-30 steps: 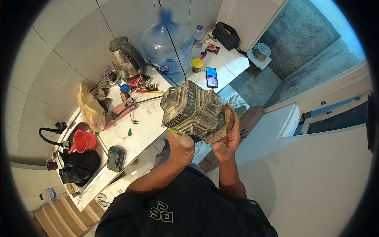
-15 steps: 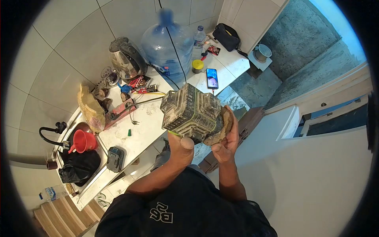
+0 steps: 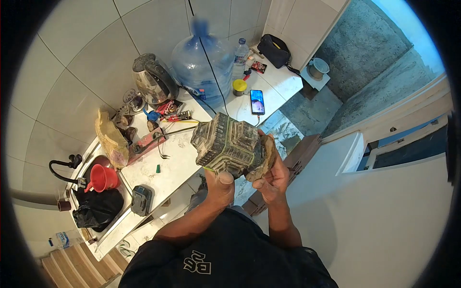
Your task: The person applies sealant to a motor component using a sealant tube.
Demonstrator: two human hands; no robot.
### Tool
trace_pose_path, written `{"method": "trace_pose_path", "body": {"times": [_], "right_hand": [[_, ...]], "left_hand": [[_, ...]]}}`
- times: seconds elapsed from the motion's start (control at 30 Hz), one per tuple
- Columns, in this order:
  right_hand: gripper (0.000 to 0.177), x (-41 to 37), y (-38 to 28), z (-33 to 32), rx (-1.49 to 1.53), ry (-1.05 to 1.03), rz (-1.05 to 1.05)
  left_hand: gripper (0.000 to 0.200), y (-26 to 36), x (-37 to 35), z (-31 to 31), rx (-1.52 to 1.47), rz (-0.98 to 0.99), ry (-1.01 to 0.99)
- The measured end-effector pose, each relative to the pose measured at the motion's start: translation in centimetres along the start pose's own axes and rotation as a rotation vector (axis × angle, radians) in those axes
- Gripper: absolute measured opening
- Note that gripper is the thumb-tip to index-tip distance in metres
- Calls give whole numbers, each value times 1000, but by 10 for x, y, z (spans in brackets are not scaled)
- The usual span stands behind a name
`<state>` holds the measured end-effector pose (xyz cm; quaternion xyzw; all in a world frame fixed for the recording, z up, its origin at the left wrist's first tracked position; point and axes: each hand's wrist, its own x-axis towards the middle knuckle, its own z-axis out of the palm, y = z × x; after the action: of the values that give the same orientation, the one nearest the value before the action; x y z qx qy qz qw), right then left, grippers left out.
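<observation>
A dark, weathered carved block [image 3: 230, 141] with stepped, ridged tiers and greenish lines along its edges is held up before my chest. It looks like a stone model of a temple, lying tilted on its side. My left hand [image 3: 220, 189] grips it from below, thumb against its lower face and fingers mostly hidden behind. Around the rough brown end at the right, my right hand [image 3: 276, 181] is closed, its thumb along the lower rim. A phone [image 3: 257, 102] with a lit screen lies on the counter just beyond the block, a cable plugged into it.
On the white counter [image 3: 180, 158] stand a large blue water jug [image 3: 204, 65], a kettle [image 3: 153, 81] and a yellow-lidded jar [image 3: 239, 87]. A battery pack [image 3: 141, 200] sits at the near edge. The sink holds a red dipper [image 3: 103, 178] and a black plastic bag [image 3: 98, 206].
The block has shifted slightly left and down in the view and turned a little, with both hands still around it. The camera view has moved slightly too.
</observation>
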<state>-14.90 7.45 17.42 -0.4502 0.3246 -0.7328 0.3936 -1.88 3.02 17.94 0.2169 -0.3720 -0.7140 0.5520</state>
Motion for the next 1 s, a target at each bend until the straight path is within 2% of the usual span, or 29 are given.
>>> {"method": "trace_pose_path", "body": {"times": [0.3, 0.47, 0.6, 0.7, 0.77, 0.8, 0.87, 0.9, 0.93, 1.0], "right_hand": [[110, 6, 0, -6, -38, -73, 46], [109, 4, -4, -6, -61, -69, 132], [109, 4, -3, -9, -28, -93, 164], [109, 5, -2, -10, -56, -135, 105], [109, 2, -2, -11, -58, -204, 21], [109, 2, -7, -9, -61, -196, 20], [112, 0, -19, -1, 36, -267, 21], [115, 2, -14, 0, 115, -324, -51], [115, 1, -16, 1, 106, -308, -61], [115, 2, -22, 4, 75, -400, -96]], "left_hand": [[116, -6, 3, -6, -20, -18, 22], [121, -14, 4, -9, -31, -30, 28], [121, -11, 4, -4, -85, 31, 48], [124, -22, -7, -19, -47, -19, -8], [115, -35, -21, -33, -2, 101, -109], [115, -28, -26, -33, -3, 95, -114], [116, -11, -33, -27, -390, -416, 135], [101, -43, -24, -34, -462, 230, -364], [101, -26, -10, -14, -466, 215, -378], [90, 9, 8, 19, -395, 546, -376]]}}
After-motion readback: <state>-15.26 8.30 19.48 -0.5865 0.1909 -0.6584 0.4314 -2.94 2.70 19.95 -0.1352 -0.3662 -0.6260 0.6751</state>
